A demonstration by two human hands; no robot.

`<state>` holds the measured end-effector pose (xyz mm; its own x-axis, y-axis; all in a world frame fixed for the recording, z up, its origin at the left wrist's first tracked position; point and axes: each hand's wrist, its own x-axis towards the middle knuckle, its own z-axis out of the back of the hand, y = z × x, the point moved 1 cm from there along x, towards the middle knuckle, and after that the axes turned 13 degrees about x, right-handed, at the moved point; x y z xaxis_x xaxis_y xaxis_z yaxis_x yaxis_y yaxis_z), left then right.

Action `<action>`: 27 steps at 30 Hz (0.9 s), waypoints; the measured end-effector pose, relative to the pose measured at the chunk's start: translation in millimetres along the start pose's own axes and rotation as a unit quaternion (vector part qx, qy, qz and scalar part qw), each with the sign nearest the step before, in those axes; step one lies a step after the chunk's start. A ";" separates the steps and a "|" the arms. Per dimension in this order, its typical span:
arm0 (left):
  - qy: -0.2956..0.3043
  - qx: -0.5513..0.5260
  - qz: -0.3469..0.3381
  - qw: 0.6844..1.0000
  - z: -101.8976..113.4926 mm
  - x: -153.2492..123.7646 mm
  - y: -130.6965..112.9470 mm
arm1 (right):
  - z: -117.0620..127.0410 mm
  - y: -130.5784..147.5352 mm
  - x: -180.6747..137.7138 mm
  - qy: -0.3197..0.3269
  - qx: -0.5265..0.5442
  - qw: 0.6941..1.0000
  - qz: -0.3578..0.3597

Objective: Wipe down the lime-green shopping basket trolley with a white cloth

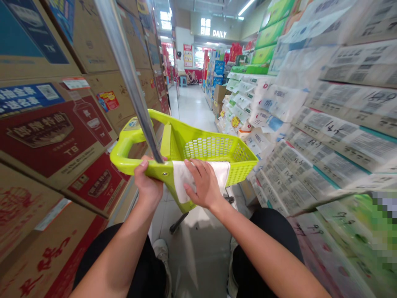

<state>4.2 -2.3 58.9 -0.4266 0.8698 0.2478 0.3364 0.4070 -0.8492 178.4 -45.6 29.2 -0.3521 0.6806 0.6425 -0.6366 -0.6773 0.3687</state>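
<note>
A lime-green plastic shopping cart [211, 142] with perforated basket walls stands before me, its near side facing me. A metal pole [130, 78] rises from its near rim and leans to the upper left. My left hand [148, 182] is closed on the rim beside the pole's base, below the looped handle [119, 155]; its fingers are partly hidden. A white cloth [182, 182] lies against the cart's near side, up to the rim. Flat on the cloth rests my right hand [201, 182], fingers spread and fingertips near the rim.
Cardboard cartons [52, 128] are stacked high along the left. Packs of tissue paper [335, 128] with handwritten prices fill the right. Between them a tiled aisle [192, 99] leads to a blue stool [183, 80]. Dark cart wheels [178, 223] stand between my shoes.
</note>
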 end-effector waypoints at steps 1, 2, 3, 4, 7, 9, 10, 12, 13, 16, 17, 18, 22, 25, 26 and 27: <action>0.002 0.004 0.000 1.000 1.0 0.6 -0.4 | 3.4 -8.4 -5.2 0.000 -0.006 1.000 -0.004; 0.003 0.006 -0.001 1.000 1.8 1.2 -0.5 | 7.4 -17.3 -11.1 -0.001 -0.014 1.000 -0.013; 0.007 0.007 -0.003 1.000 2.3 1.7 -0.4 | 12.2 -26.7 -17.3 -0.002 -0.025 0.999 -0.026; 0.010 0.007 -0.006 1.000 2.7 2.1 0.0 | 17.9 -36.6 -23.8 -0.004 -0.038 0.998 -0.041; 0.016 -0.002 -0.015 1.000 2.2 1.8 1.7 | 37.6 -67.2 -41.9 -0.018 -0.077 0.992 -0.094; 0.017 -0.005 -0.014 1.000 0.4 -0.2 2.8 | 49.3 -84.4 -50.6 -0.036 -0.096 0.986 -0.132; 0.016 -0.005 -0.012 1.000 -0.9 -1.7 3.3 | 53.3 -90.7 -53.2 -0.046 -0.101 0.983 -0.149; 0.015 0.000 -0.001 1.000 -4.1 -5.2 4.0 | 56.2 -96.6 -54.5 -0.071 -0.102 0.977 -0.173; 0.014 0.002 0.005 1.000 -5.8 -7.0 4.3 | 54.9 -95.6 -53.0 -0.082 -0.098 0.976 -0.179; 0.012 0.003 0.011 1.000 -10.5 -10.9 5.5 | 41.3 -75.8 -40.7 -0.089 -0.066 0.980 -0.164; 0.013 0.002 0.010 1.000 -11.7 -11.4 5.9 | 34.9 -64.3 -34.4 -0.082 -0.048 0.984 -0.150; 0.013 0.001 0.007 1.000 -12.7 -11.4 6.3 | 28.3 -51.1 -27.6 -0.073 -0.028 0.988 -0.130; 0.015 0.006 0.006 1.000 -14.0 -8.9 6.8 | 7.6 1.0 -1.6 -0.056 0.044 0.997 -0.041; 0.015 0.009 0.004 1.000 -12.1 -6.2 6.0 | 2.9 15.1 7.7 -0.051 0.058 0.997 -0.010; 0.014 0.010 0.002 1.000 -10.9 -5.3 5.8 | 3.0 13.2 8.3 -0.044 0.055 0.998 -0.003; 0.013 0.011 0.001 1.000 -9.4 -4.5 5.6 | 3.8 8.6 7.8 -0.034 0.051 0.998 0.004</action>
<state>15.9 -1.3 57.3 -0.4032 0.8778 0.2586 0.3184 0.3995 -0.8597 172.8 -47.2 39.9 -0.3078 0.6567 0.6885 -0.5597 -0.7101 0.4272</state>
